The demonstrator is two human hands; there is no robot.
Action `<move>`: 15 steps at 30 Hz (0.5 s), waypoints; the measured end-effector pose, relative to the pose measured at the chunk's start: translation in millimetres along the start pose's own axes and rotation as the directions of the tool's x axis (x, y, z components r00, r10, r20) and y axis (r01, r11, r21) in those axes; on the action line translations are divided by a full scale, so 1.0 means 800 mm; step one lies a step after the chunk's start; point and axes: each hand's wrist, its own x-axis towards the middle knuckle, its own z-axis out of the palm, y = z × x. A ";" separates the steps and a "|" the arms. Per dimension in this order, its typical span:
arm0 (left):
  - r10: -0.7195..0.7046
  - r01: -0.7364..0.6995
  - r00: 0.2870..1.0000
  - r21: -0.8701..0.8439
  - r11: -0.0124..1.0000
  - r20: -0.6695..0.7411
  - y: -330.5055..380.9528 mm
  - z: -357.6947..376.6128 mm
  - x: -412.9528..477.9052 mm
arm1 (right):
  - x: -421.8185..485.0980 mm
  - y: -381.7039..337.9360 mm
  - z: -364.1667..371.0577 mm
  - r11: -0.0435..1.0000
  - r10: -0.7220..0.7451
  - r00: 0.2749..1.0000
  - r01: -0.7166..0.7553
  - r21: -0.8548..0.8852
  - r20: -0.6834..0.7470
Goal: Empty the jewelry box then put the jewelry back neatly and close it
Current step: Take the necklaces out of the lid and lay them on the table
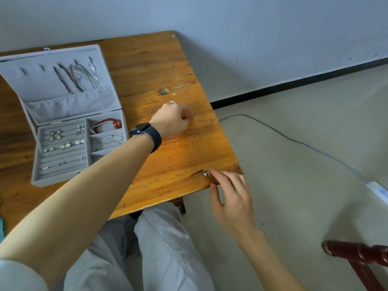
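A grey jewelry box (63, 177) stands open on the left of the wooden table (151, 66). Necklaces (77, 76) hang in its lid. Earrings and rings (63, 143) sit in the left rows, and a red bracelet (108, 123) lies in a right compartment. A thin silver necklace (197, 150) stretches across the table's right side. My left hand (173, 119), a dark watch on its wrist, pinches the chain's far end. My right hand (231, 196) touches the small pendant (207, 173) with a fingertip at the table's near right corner.
The table's right edge runs beside bare floor, where a blue cable (294, 141) leads to a white power strip (378, 191). A dark red wooden chair part (357, 255) shows at the lower right. My knees in grey trousers (159, 248) are under the table's front edge.
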 end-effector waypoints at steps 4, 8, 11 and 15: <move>0.037 -0.039 0.996 -0.025 0.999 -0.087 -0.010 -0.002 -0.027 | -0.006 0.001 -0.001 0.999 0.026 1.000 -0.025 0.038 -0.009; 0.185 -0.159 0.974 0.186 0.970 -0.133 -0.012 0.016 -0.072 | -0.010 0.000 0.004 1.000 -0.013 1.000 0.013 0.020 -0.016; 0.208 -0.186 0.977 0.270 0.945 -0.054 -0.015 0.029 -0.088 | -0.008 0.000 0.005 0.997 -0.017 0.999 0.019 -0.069 0.031; 0.142 -0.143 0.990 0.286 0.947 0.025 -0.019 0.037 -0.090 | -0.009 -0.002 0.006 0.992 -0.011 0.998 0.018 -0.125 0.057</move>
